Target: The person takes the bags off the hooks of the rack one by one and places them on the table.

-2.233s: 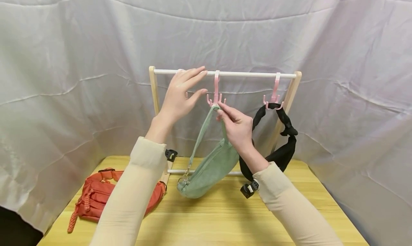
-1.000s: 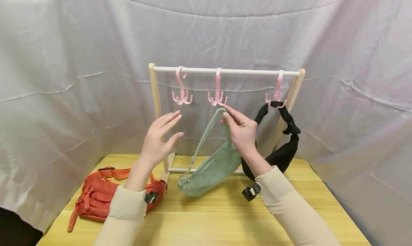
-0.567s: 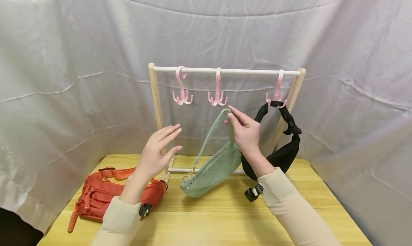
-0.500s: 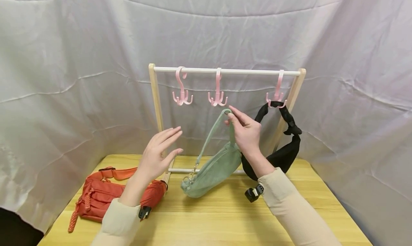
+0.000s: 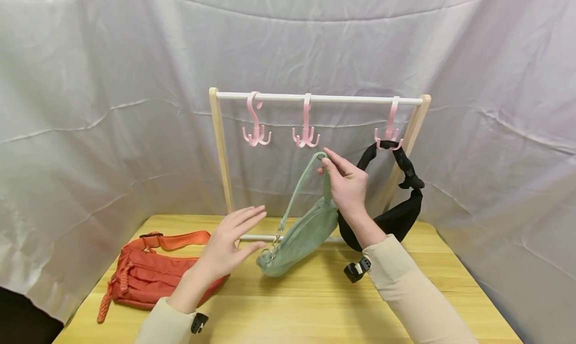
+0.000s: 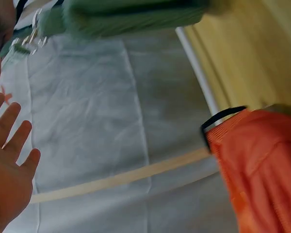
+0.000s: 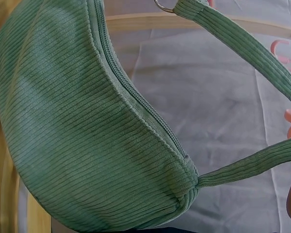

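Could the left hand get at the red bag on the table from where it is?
Probably yes. The left hand holds nothing, its fingers are loosely extended, and the red bag lies close beside it, with nothing visible blocking the way between them.

No text, label, brand, number or sign can be read in the head view or in either wrist view. The black device (image 5: pixel 352 272) worn at the person's right wrist has a small pale patch (image 5: pixel 359 268), too small to tell whether it bears any lettering.
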`<state>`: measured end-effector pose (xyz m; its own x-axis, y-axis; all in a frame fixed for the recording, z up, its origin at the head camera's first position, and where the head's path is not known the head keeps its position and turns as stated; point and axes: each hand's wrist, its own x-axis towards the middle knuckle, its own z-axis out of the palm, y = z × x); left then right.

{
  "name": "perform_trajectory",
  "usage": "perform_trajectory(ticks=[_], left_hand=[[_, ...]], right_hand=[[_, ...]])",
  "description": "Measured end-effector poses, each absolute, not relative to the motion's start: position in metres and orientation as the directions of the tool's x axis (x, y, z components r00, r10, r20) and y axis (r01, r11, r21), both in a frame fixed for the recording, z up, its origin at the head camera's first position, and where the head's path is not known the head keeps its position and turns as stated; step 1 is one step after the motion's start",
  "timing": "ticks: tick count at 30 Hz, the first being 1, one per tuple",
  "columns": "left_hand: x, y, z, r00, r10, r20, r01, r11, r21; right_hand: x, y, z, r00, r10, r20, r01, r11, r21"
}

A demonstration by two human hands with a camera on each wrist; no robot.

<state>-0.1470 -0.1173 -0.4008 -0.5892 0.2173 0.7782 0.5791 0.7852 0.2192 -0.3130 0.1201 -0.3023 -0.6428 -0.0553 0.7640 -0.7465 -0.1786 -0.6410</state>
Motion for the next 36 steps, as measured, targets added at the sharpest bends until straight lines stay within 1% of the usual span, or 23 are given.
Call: perform_trajectory(ticks=[7, 13, 17, 21, 25, 28, 30, 36], left_hand=[[-0.148, -0.109, -0.424, -0.631, 0.269, 0.728, 0.581, 0.786, 0.213], [-0.147, -0.108, -0.438, -0.633, 0.286, 0.719, 0.594, 0.775, 0.214], [-0.145, -0.106, -0.442, -0.633, 0.295, 0.716, 0.603, 0.768, 0.216], [-0.144, -0.104, -0.446, -0.647, 0.279, 0.710, 0.593, 0.769, 0.238], [-0.141, -0.104, -0.451, -0.681, 0.238, 0.693, 0.548, 0.793, 0.266], [-0.140, -0.104, -0.455, -0.693, 0.207, 0.691, 0.520, 0.808, 0.279], [-0.140, -0.104, -0.456, -0.696, 0.182, 0.694, 0.513, 0.802, 0.305], [-0.138, -0.106, -0.454, -0.704, 0.098, 0.704, 0.560, 0.687, 0.464]], right_hand=[[-0.315, 0.122, -0.301, -0.639, -0.047, 0.768, -0.750, -0.182, -0.636], [-0.315, 0.122, -0.302, -0.640, -0.047, 0.767, -0.749, -0.185, -0.636], [-0.316, 0.124, -0.303, -0.652, -0.042, 0.757, -0.739, -0.186, -0.648], [-0.317, 0.125, -0.303, -0.670, -0.035, 0.742, -0.724, -0.193, -0.663], [-0.316, 0.126, -0.303, -0.681, -0.041, 0.731, -0.711, -0.201, -0.674], [-0.317, 0.127, -0.303, -0.689, -0.049, 0.723, -0.704, -0.194, -0.683], [-0.318, 0.127, -0.303, -0.692, -0.050, 0.720, -0.702, -0.185, -0.687], [-0.319, 0.128, -0.302, -0.697, -0.051, 0.716, -0.699, -0.175, -0.693]])
